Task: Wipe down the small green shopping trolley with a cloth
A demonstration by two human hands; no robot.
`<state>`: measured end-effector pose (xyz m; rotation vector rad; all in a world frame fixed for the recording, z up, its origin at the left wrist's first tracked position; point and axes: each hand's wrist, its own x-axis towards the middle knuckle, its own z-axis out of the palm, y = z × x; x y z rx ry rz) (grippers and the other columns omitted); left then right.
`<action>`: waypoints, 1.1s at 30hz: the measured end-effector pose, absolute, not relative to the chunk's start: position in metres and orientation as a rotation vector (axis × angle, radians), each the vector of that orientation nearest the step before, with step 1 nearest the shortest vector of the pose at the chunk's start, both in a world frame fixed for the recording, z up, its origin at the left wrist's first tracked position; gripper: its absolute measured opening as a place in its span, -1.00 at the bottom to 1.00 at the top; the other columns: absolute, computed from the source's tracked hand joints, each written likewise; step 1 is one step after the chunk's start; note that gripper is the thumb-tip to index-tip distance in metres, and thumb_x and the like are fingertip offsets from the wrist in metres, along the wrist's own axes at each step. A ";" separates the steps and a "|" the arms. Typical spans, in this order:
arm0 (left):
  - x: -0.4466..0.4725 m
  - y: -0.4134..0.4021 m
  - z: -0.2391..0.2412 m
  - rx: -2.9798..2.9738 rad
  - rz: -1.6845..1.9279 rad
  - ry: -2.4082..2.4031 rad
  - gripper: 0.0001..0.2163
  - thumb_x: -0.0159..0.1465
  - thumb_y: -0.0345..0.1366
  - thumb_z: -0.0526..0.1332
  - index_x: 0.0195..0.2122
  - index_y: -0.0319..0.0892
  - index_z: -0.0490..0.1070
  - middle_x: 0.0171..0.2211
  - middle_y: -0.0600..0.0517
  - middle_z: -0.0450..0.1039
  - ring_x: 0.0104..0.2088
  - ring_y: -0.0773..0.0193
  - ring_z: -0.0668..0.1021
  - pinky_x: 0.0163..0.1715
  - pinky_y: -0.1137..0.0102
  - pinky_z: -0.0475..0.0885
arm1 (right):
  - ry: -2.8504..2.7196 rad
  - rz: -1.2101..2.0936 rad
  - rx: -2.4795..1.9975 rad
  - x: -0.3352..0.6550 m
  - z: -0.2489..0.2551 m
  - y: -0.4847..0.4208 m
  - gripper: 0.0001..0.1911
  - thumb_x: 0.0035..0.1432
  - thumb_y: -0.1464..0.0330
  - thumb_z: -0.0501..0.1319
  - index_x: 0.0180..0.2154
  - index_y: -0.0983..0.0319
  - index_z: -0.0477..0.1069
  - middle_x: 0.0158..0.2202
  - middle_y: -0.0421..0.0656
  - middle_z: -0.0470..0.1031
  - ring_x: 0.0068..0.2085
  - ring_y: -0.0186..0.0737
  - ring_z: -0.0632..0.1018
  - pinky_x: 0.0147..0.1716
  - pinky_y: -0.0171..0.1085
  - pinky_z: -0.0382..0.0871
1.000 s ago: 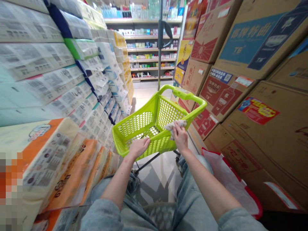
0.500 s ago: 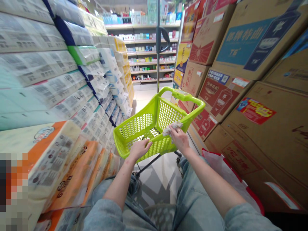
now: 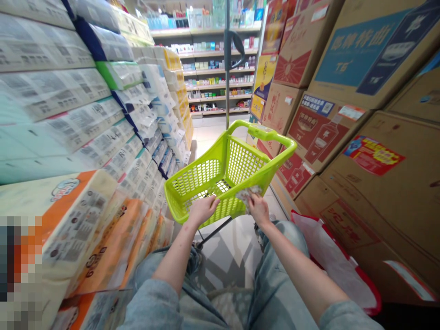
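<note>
A small lime-green shopping cart point(image 3: 192, 183) stands in front of me, its handle toward the upper right. My left hand point(image 3: 203, 209) is closed over the near top rim of the basket. Bunched in my right hand point(image 3: 258, 208) is a whitish, soiled cloth point(image 3: 248, 192), pressed against the outer side of the basket near the handle end. The fingertips of the right hand are partly hidden by the cloth. A grey pole point(image 3: 227, 91) with a dark hook-shaped holder rises behind the cart handle.
Stacked tissue packs point(image 3: 79, 91) wall the left side, with orange-and-cream packs point(image 3: 103, 247) close to my left arm. Cardboard cartons point(image 3: 360, 183) rise on the right. A red-edged white bag point(image 3: 337, 261) lies beside my right leg. Stocked shelves point(image 3: 220, 68) stand at the far end.
My right hand has slid the cloth from the basket's top rim down onto its outer side. The left hand stays on the rim. The view has shifted slightly.
</note>
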<state>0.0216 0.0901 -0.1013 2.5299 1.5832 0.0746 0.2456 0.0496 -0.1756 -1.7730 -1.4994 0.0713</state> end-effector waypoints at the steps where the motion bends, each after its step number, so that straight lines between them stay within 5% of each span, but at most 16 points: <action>1: 0.021 0.090 -0.101 2.532 0.074 1.584 -0.60 0.35 -0.02 -0.19 -0.28 -0.06 0.38 -0.30 0.02 0.52 -0.26 0.19 0.53 -0.33 0.41 0.28 | -1.516 0.118 -1.768 0.241 -0.183 0.046 -0.62 0.25 0.29 -0.01 0.01 0.22 0.41 -0.13 -0.02 0.52 -0.19 -0.16 0.53 -0.20 -0.24 0.39; 17: 0.020 0.092 -0.105 2.565 0.062 1.527 -0.60 0.35 -0.02 -0.20 -0.24 -0.04 0.37 -0.27 0.03 0.52 -0.23 0.20 0.53 -0.31 0.42 0.29 | -1.429 0.163 -1.714 0.203 -0.191 0.056 -0.65 0.20 0.31 0.01 -0.08 0.21 0.45 -0.12 -0.03 0.51 -0.17 -0.15 0.53 -0.17 -0.22 0.38; 24: 0.018 0.090 -0.105 2.550 0.074 1.545 -0.59 0.35 -0.01 -0.20 -0.26 -0.05 0.37 -0.28 0.03 0.51 -0.24 0.19 0.54 -0.31 0.41 0.28 | -1.359 0.396 -1.847 0.221 -0.192 0.040 -0.73 0.11 0.28 0.10 -0.19 0.14 0.50 -0.35 -0.16 0.57 -0.35 -0.19 0.56 -0.33 -0.30 0.39; 33: 0.020 0.088 -0.108 2.594 0.085 1.536 -0.60 0.36 -0.03 -0.21 -0.28 -0.06 0.36 -0.31 0.03 0.51 -0.27 0.20 0.54 -0.36 0.42 0.27 | -1.256 0.167 -1.687 0.220 -0.211 0.043 -0.55 0.24 0.20 -0.05 -0.01 0.28 0.42 -0.05 0.03 0.47 -0.03 -0.07 0.48 -0.02 -0.14 0.34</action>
